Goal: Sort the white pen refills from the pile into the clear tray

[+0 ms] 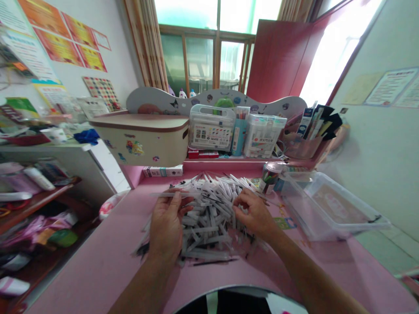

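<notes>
A large heap of translucent white plastic tubes (209, 229), mixed with thin dark sticks (214, 262), is spread over the pink desk (114, 266). At the heap's left side my left hand (166, 222) is closed, its thumb pressing a clear plastic tube (193, 194) that lies level across the fingers. Over the right side of the heap is my right hand (253, 213), its fingers curled in a pinch. Whatever those fingertips may hold cannot be made out among the tubes behind them.
An open clear plastic bin (356, 224) stands on the desk at right, beside a lidded jar (270, 176). Along the back shelf are a cream lidded box (147, 146), a marker case (211, 131), a blue pencil holder (238, 135) and a pink pen holder (301, 146).
</notes>
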### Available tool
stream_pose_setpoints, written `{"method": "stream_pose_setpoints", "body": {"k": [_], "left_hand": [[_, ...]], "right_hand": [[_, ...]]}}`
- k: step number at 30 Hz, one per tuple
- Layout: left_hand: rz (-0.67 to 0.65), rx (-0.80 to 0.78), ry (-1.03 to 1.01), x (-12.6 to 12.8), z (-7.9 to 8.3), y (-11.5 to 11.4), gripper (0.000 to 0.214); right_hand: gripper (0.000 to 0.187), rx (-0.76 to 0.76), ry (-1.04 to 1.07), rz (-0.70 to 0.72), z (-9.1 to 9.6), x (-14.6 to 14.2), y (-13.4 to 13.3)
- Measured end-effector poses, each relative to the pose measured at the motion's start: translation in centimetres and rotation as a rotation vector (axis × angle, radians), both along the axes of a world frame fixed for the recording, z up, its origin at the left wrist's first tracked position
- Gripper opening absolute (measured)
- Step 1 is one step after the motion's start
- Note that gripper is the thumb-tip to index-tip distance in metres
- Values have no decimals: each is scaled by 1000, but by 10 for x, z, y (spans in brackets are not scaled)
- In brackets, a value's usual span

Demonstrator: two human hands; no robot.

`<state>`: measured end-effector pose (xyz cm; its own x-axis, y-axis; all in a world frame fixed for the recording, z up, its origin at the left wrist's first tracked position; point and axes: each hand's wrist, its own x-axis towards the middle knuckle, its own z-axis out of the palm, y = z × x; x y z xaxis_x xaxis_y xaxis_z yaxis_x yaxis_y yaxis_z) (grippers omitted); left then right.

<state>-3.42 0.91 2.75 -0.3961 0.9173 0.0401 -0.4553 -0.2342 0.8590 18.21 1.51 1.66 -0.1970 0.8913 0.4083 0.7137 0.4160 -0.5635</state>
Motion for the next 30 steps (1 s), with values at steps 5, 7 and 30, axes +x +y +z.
{"method": "stream_pose_setpoints", "body": {"k": [5, 7, 30], "left_hand": [[6, -20, -50, 0, -3, 2, 27], [6, -21, -67, 0, -3, 2, 26], [-138, -15, -72, 2, 2, -2, 33]], "right_hand": [[8, -172, 368, 163, 10, 26, 7], [9, -233, 453, 229, 14, 31, 8], [11, -335, 622, 293, 8, 32, 8]]}}
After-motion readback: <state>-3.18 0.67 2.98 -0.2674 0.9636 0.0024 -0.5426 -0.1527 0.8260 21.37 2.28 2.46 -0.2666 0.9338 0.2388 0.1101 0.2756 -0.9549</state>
